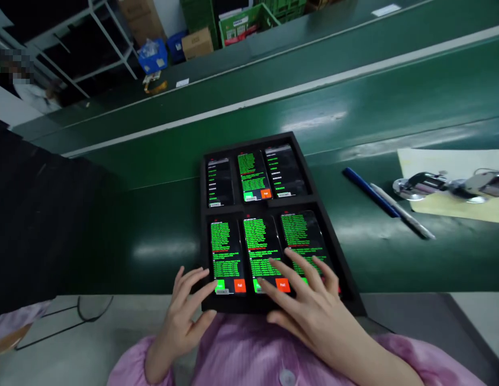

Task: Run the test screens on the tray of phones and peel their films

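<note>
A black tray [273, 202] with two rows of three phones lies on the green belt in front of me. The screens show green text, and some show green and orange buttons at the bottom. My left hand [185, 316] is open, fingers spread, its tips touching the bottom of the near left phone [226, 256]. My right hand [309, 305] is open and flat over the lower ends of the near middle phone [262, 244] and near right phone [303, 236], a fingertip by the middle phone's buttons. Pink sleeves cover both my arms.
A blue pen [370, 192] and a white pen [402, 210] lie right of the tray. A yellowish sheet [446, 166] at far right carries shiny metal tools [450, 186]. Eyeglasses [78, 313] rest on the grey ledge at left. Boxes, crates and a rack stand beyond the belt.
</note>
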Tool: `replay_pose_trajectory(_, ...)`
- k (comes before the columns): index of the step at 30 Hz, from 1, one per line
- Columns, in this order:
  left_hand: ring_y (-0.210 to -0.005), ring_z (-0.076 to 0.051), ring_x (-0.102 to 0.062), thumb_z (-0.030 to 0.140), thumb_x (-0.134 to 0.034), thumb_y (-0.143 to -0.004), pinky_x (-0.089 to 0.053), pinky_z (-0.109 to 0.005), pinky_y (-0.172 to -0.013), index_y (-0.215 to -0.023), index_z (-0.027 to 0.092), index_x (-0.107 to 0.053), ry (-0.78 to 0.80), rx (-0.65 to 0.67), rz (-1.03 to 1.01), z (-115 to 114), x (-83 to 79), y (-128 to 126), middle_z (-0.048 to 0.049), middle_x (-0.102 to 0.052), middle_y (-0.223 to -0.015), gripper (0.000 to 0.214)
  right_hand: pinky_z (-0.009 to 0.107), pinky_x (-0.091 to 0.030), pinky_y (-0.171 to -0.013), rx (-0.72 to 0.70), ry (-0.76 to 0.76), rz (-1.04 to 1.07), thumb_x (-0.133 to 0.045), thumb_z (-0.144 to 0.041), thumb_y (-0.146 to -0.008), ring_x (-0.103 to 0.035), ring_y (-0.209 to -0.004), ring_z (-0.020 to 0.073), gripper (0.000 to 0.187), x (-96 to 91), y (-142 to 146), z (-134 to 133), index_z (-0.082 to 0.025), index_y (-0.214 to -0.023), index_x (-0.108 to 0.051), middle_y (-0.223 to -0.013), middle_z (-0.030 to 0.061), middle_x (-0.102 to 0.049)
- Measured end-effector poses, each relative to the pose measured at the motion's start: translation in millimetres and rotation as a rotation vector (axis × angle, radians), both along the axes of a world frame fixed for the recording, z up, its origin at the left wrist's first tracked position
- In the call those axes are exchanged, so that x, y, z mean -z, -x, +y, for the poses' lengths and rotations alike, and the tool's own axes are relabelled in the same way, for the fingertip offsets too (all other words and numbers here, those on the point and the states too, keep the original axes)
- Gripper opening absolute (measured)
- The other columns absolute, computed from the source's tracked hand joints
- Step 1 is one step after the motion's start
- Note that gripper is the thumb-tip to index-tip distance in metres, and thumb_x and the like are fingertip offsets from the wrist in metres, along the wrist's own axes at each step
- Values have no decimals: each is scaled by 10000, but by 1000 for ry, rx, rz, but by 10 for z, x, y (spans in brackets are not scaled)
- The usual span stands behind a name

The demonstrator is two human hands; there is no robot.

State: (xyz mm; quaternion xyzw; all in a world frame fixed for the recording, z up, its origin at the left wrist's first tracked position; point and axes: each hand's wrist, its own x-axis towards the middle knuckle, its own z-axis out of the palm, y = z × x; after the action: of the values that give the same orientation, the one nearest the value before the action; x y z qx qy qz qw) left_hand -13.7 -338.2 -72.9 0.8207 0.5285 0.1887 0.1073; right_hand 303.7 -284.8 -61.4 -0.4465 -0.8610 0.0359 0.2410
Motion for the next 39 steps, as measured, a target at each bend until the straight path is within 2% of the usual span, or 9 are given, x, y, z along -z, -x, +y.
replay_pose_trajectory(6, -1505, -318, -430, 324, -529, -1064, -191, -624, -1311, -1486, 317, -597, -122, 5, 91, -27, -79, -29, -114, -514, -1593, 427, 509, -274, -1148, 14, -26, 117, -473, -548, -1084, -604, -1285, 272, 380, -11, -195, -192, -326, -1112, -780, -1354, 32, -743)
replay_pose_trajectory(10, -1394, -289, -552, 377, -494, -1087, -197, -654, -1309, -1431, 318, -643, -116, 13, 67, 760, -281, -375, -87, -653, -1447, 379, 576, -297, -1111, 188, -62, 62, -419, -516, -1103, -632, -1239, 332, 458, -41, -427, -254, -267, -1073, -802, -1334, 112, -745)
replay_pose_trajectory(14, -1497, -345, -438, 496, -566, -1064, -217, -780, -1246, -1464, 331, -622, -59, -4, 131, 1831, -390, -756, -107, -519, -1603, 437, 544, -339, -1098, 200, -89, 115, -469, -474, -1100, -660, -1191, 304, 386, -96, -470, -284, -274, -1048, -795, -1255, 82, -776)
replay_pose_trajectory(17, -1550, -419, -343, 554, -609, -1033, -120, -878, -1195, -1317, 306, -733, -41, 5, 159, 2180, -387, -851, -120, -461, -1649, 397, 512, -363, -1074, 255, -102, 99, -458, -450, -1108, -661, -1171, 284, 371, -118, -445, -297, -263, -1103, -778, -1229, 82, -776)
replay_pose_trajectory(20, -1533, -409, -369, 548, -538, -1066, -136, -861, -1206, -1466, 284, -623, -68, -19, 138, 1906, -364, -681, -144, -467, -1637, 487, 535, -348, -1062, 313, -72, -22, -392, -489, -1117, -626, -1221, 309, 434, -78, -416, -328, -278, -1252, -746, -1316, 108, -733)
replay_pose_trajectory(24, -1384, -272, -559, 388, -465, -1110, -247, -677, -1280, -1524, 336, -547, -13, 113, 78, 996, -314, -188, -91, -594, -1505, 425, 610, -324, -1076, 308, -30, -112, -382, -620, -1080, -506, -1376, 394, 501, 35, -317, -433, -384, -1404, -682, -1473, 138, -630)
replay_pose_trajectory(28, -1498, -376, -414, 375, -571, -1064, -188, -791, -1234, -1454, 406, -623, 21, 172, 259, 393, -188, 105, -96, -455, -1632, 395, 696, -299, -1106, 253, 12, -98, -415, -727, -1022, -421, -1455, 452, 530, 120, -168, -410, -444, -1356, -713, -1474, 128, -632)
replay_pose_trajectory(36, -1486, -389, -430, 356, -525, -1089, -280, -827, -1163, -1377, 373, -683, -60, -87, 174, 913, -61, -112, -119, -463, -1628, 330, 806, -291, -1077, 291, 73, -119, -551, -626, -1023, -425, -1452, 513, 445, 58, -11, 327, -397, -1368, -712, -1454, 108, -663)
replay_pose_trajectory(39, -1476, -370, -456, 373, -522, -1092, -286, -790, -1190, -1473, 337, -592, -40, -108, 123, 900, -105, -97, -135, -481, -1617, 389, 700, -395, -1053, 194, 23, -39, -527, -503, -1071, -443, -1444, 472, 411, -74, -262, 359, -319, -1413, -664, -1436, 125, -654)
